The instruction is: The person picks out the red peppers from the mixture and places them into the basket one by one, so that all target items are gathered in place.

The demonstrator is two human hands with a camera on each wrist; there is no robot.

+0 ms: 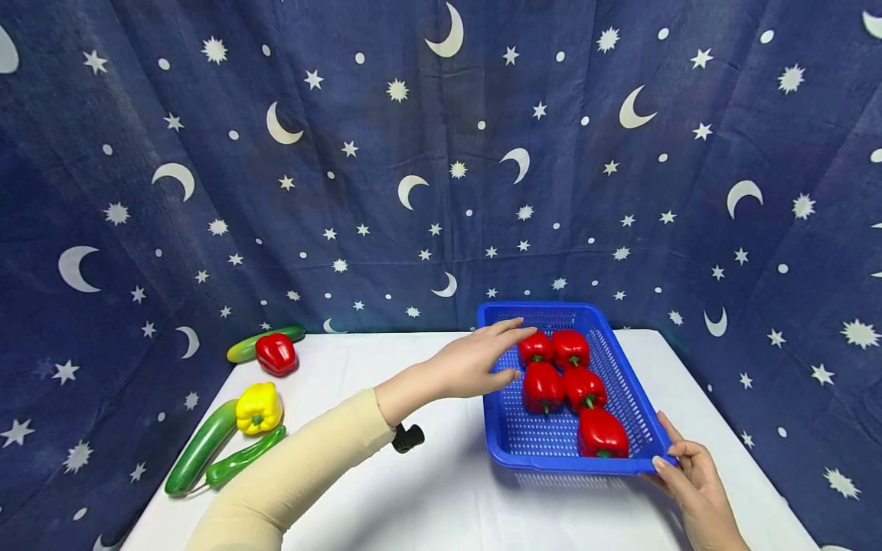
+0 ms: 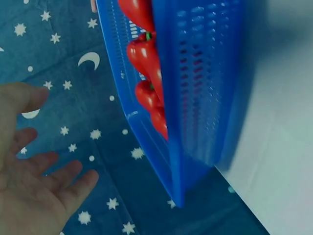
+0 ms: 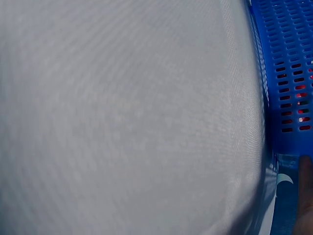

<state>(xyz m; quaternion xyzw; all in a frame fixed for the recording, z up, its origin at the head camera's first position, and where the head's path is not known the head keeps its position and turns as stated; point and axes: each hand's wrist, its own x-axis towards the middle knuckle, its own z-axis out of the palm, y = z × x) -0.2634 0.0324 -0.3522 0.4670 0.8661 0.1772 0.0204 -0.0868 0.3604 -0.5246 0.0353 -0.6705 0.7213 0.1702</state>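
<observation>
A blue perforated plastic basket [image 1: 537, 462] stands at the right of the white table, with several red bell peppers [image 1: 542, 386] in it. My right hand [image 1: 696, 478] holds the basket's near right corner, thumb over the rim and fingers along the outer side. In the right wrist view a finger [image 3: 304, 196] lies at the foot of the basket's wall [image 3: 286, 73]. My left hand [image 1: 475, 361] hovers over the basket's left side, fingers spread and apart from the peppers. The left wrist view shows that hand [image 2: 39, 191] holding nothing, beside the basket's rim [image 2: 171, 122].
At the table's left lie a red bell pepper [image 1: 277, 354], a yellow bell pepper [image 1: 259, 408], a green-yellow cucumber [image 1: 243, 350], a dark green cucumber [image 1: 201, 448] and a long green chili pepper [image 1: 246, 458]. A blue curtain [image 1: 372, 191] with moons and stars hangs behind the white table [image 1: 386, 360].
</observation>
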